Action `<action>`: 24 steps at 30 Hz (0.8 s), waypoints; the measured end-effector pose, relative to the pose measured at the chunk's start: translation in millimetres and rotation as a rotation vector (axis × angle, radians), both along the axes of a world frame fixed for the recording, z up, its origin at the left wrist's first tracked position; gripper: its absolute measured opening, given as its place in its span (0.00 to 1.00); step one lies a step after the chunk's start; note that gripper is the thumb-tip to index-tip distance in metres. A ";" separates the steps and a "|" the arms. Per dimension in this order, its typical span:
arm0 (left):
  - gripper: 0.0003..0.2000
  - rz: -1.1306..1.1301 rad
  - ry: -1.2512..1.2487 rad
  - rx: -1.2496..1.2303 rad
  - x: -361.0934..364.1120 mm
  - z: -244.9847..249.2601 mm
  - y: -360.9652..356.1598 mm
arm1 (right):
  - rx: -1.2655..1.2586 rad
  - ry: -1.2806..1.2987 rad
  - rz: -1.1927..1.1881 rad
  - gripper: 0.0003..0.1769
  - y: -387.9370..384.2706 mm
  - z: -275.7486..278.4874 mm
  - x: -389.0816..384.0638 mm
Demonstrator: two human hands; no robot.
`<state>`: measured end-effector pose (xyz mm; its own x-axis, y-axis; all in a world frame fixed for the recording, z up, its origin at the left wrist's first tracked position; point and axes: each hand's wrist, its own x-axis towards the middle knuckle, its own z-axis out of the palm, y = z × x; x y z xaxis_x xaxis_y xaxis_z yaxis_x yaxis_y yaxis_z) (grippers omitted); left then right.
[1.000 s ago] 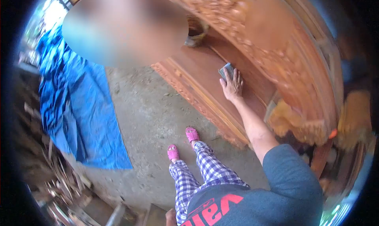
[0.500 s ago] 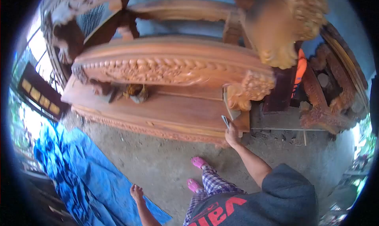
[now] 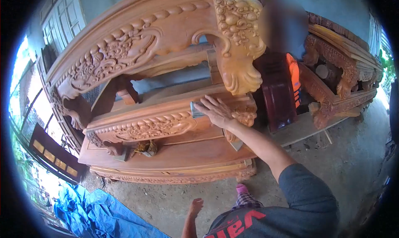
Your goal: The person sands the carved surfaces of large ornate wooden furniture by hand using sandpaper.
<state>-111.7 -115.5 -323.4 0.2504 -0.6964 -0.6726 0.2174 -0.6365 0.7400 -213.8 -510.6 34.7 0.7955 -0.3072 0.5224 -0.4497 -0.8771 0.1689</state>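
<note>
My right hand [image 3: 218, 112] presses a small blue-grey flat pad [image 3: 195, 110] against the top edge of a carved wooden rail [image 3: 156, 128]. The pad sticks out beyond the fingertips on the left, and my palm covers its remainder. Near the hand, the rail ends in a carved clawed leg [image 3: 243, 117]. Above them hangs a larger carved panel [image 3: 178, 30] with a paler clawed leg [image 3: 239, 74]. Low over the concrete floor, my left hand [image 3: 196, 205] hangs with loosely bent fingers and nothing in it.
Under the rail, a wooden platform [image 3: 187, 153] carries a small yellowish-brown bundle [image 3: 145, 148]. A dark red chair [image 3: 279, 101] and an orange item [image 3: 294, 78] stand at right, beside more carved furniture [image 3: 332, 72]. Blue tarp [image 3: 97, 213] covers floor at lower left.
My right hand has risen from the platform's front corner with the pad and now lies on the rail. My left hand has shifted right, and the view has turned with me.
</note>
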 end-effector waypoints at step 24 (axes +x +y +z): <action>0.39 0.095 -0.478 -1.273 -43.7 452.5 -449.4 | 0.789 -0.998 0.219 0.34 -98.2 99.5 -114.0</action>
<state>-155.4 -564.9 129.1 0.3573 -0.7308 0.5816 -0.2192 0.5397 0.8128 -327.8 -608.8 134.2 0.2413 -0.7161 0.6550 0.0843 -0.6569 -0.7492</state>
